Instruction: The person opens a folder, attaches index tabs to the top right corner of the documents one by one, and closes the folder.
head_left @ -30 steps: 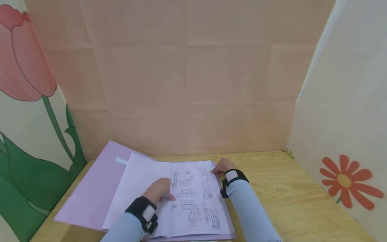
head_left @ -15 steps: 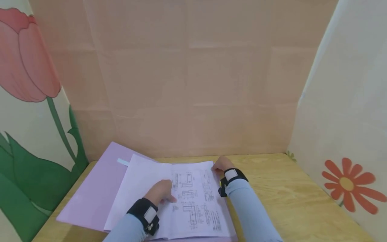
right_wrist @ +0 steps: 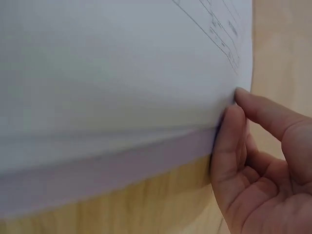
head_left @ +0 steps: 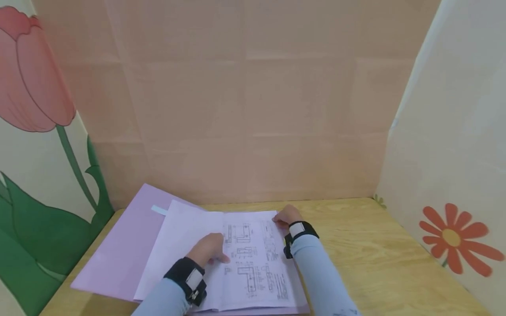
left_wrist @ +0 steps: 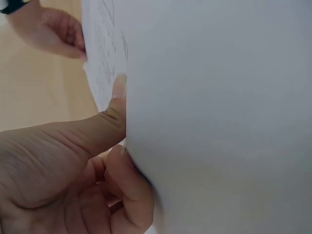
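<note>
A purple folder lies open on the table with a stack of white sheets in it. The right-hand sheet carries technical drawings, while the left-hand page looks blank. My left hand is on the left-hand page by the central fold; in the left wrist view its thumb reaches the fold and its curled fingers hold the paper there. At the far right corner, my right hand pinches the sheet's edge between thumb and index finger. The fingertips behind the paper are hidden.
The wood-patterned table extends to the right of the folder. A pinkish-brown backdrop stands along its far edge. Flower-painted side panels flank it. A pale blue strip shows on the folder's left cover.
My right hand has shifted slightly left at the far right corner of the sheets. My left hand stays at the fold, and the folder lies as before.
</note>
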`<state>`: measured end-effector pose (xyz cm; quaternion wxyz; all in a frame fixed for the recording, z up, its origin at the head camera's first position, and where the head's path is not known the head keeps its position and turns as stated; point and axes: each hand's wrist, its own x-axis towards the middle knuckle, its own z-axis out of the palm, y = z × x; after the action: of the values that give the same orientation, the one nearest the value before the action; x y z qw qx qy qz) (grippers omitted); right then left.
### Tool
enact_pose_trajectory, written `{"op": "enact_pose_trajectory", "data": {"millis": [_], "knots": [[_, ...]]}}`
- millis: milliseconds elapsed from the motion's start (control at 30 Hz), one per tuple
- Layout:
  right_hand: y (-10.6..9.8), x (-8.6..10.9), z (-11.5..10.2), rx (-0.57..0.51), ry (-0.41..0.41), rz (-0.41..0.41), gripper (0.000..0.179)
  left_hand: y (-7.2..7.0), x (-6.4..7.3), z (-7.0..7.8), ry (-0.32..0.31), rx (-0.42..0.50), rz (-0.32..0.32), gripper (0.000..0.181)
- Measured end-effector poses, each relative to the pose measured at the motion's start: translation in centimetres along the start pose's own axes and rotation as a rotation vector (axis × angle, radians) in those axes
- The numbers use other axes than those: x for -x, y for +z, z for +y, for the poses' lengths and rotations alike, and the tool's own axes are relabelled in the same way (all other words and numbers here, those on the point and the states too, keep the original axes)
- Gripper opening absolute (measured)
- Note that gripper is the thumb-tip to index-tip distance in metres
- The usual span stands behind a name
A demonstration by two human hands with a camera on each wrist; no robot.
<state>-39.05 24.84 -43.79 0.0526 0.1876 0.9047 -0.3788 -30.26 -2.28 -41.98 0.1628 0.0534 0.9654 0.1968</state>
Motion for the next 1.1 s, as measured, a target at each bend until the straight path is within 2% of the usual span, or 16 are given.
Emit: {"op": "enact_pose_trajectory", "data": {"millis": [100, 300, 767, 967, 1100], "knots": [[-0.05, -0.10, 0.15, -0.018, 0.024, -0.020, 0.018, 0.01, 0.07, 0.02, 0.000, 0.000, -0.002, 0.050], [0.56, -0.12, 0.36, -0.055, 0.046, -0.005, 0.022, 0.26, -0.22, -0.19, -0.014, -0.007, -0.012, 0.052], [0.06, 0.04, 0.08, -0.010, 0.020, 0.008, 0.021, -0.16, -0.23, 0.16, -0.010, -0.006, -0.019, 0.052], [-0.26, -0.24, 0.49, -0.006, 0.063, 0.005, 0.020, 0.02, -0.12, 0.26, 0.001, -0.008, -0.015, 0.053], [-0.05, -0.30, 0.49, 0.038, 0.046, 0.008, 0.020, 0.07, -0.06, 0.25, -0.006, -0.011, -0.022, 0.053]]}}
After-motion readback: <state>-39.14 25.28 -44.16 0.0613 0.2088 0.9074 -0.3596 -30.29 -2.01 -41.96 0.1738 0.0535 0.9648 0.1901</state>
